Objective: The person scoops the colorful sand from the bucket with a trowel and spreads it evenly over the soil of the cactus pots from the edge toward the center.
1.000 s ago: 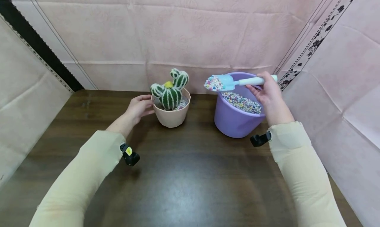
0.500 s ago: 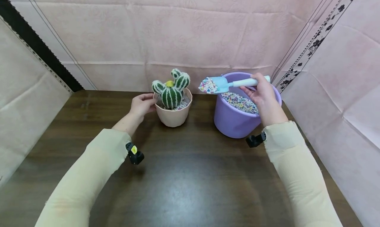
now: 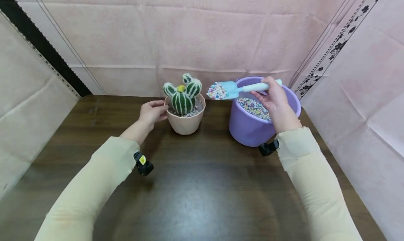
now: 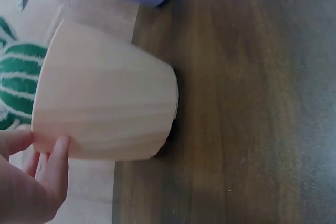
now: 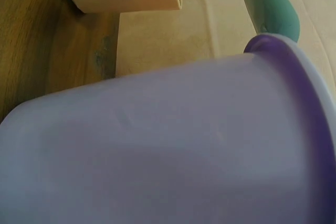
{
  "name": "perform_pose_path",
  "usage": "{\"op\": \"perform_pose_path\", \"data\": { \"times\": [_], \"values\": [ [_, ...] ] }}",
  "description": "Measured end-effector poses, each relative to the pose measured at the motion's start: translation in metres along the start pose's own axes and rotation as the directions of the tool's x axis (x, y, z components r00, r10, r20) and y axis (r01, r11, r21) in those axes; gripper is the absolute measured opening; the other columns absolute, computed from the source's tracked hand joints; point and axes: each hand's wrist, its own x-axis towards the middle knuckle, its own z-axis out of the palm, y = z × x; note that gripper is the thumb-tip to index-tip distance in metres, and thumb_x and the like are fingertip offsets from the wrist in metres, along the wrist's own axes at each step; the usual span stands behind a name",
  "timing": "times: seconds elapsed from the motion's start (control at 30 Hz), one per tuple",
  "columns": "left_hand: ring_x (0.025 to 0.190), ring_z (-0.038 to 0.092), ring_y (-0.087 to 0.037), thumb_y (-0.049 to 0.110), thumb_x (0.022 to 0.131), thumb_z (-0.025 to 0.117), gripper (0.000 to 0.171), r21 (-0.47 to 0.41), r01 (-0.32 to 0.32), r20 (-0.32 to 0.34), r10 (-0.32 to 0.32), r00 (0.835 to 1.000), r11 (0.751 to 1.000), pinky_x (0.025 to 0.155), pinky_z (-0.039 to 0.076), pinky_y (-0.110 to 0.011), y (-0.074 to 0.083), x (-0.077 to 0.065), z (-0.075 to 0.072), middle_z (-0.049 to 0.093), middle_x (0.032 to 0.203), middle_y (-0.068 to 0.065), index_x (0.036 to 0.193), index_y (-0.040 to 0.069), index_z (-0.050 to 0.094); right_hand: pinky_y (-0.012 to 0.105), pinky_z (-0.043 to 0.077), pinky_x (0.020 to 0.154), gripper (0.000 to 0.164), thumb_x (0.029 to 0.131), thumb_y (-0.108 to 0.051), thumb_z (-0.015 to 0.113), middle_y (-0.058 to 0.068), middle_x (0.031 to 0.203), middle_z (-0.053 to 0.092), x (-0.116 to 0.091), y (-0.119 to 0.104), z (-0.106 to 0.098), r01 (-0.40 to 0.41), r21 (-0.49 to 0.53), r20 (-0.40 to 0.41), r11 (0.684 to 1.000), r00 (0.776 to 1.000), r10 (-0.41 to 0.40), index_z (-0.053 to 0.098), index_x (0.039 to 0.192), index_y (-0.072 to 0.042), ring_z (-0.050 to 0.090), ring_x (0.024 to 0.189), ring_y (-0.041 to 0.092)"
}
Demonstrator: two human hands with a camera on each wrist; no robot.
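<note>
Crosswise, clamping the shovel (image 3: 233, 89) by its handle in the fingers of the right hand (image 3: 274, 100), with its bead-loaded blade pointing left from them toward the pot (image 3: 185, 124), near but apart. Pinching the pot's rim with the nearer left hand (image 3: 150, 113).

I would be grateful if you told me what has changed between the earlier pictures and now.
The right hand has carried the scoop left, toward the pot. The left hand, now gripping the pot's rim, has moved slightly right, and the pot has shifted slightly that way too. The bucket stayed put, and the scoop is still loaded with beads.
</note>
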Motion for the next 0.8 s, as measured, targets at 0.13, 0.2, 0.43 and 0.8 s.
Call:
{"op": "perform_pose_path", "data": {
  "times": [0.13,0.2,0.43,0.8],
  "values": [
    [0.078,0.059,-0.003,0.012,0.093,0.055,0.043,0.016,0.014,0.035,-0.014,0.999,1.0,0.069,0.057,-0.016,0.001,0.006,-0.001,0.053,0.129,-0.012,0.135,0.005,0.048,0.029,0.06,0.06,0.012,0.09,-0.007,0.052,0.007,0.106,0.043,0.002,0.003,0.002,-0.007,0.003,-0.003,1.0,1.0,0.007,0.043,0.096,-0.012,0.048,0.102,0.021],
    [0.081,0.059,-0.004,0.014,0.094,0.055,0.042,0.029,0.022,0.037,-0.023,0.999,0.999,0.069,0.057,-0.015,0.001,0.007,-0.001,0.052,0.132,-0.012,0.135,0.006,0.049,0.028,0.06,0.059,0.012,0.09,-0.007,0.052,0.007,0.105,0.044,0.002,0.005,0.004,-0.003,-0.003,-0.01,1.0,1.0,0.003,0.043,0.096,-0.011,0.049,0.101,0.022],
    [0.109,0.059,-0.019,0.011,0.093,0.056,0.044,0.036,0.02,0.022,-0.021,1.0,0.999,0.095,0.052,-0.032,0.003,-0.002,0.006,0.05,0.137,-0.014,0.135,0.004,0.047,0.027,0.06,0.062,0.013,0.09,-0.008,0.054,0.007,0.107,0.044,0.0,0.008,0.005,0.025,-0.054,-0.021,0.998,0.999,-0.027,0.043,0.098,-0.012,0.05,0.099,0.022],
    [0.113,0.057,-0.022,0.005,0.091,0.056,0.044,0.043,0.01,-0.025,-0.009,1.0,0.999,0.083,0.057,-0.025,0.007,-0.004,0.007,0.052,0.135,-0.013,0.135,0.005,0.048,0.027,0.06,0.056,0.007,0.089,-0.005,0.053,0.008,0.092,0.049,0.0,0.012,0.012,0.044,-0.094,-0.004,0.995,0.999,-0.044,0.047,0.09,-0.008,0.062,0.062,0.022]
  ]
}}
